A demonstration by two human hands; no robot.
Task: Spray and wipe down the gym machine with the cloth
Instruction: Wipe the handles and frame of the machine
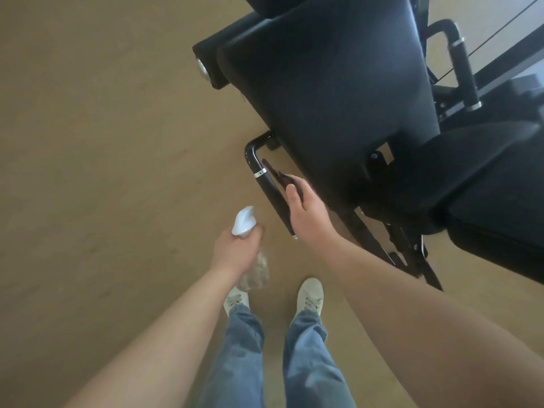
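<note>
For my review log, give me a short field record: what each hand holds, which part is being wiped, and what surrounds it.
left hand: grips spray bottle, white nozzle forward
right hand: holds dark cloth at the handle grip
machine: black pad above the handle
floor: tan
stage: wiping handle

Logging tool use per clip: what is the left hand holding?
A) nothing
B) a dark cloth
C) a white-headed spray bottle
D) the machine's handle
C: the left hand grips the spray bottle, its white head showing above the fingers; the right hand holds the dark cloth against the handle.
</note>
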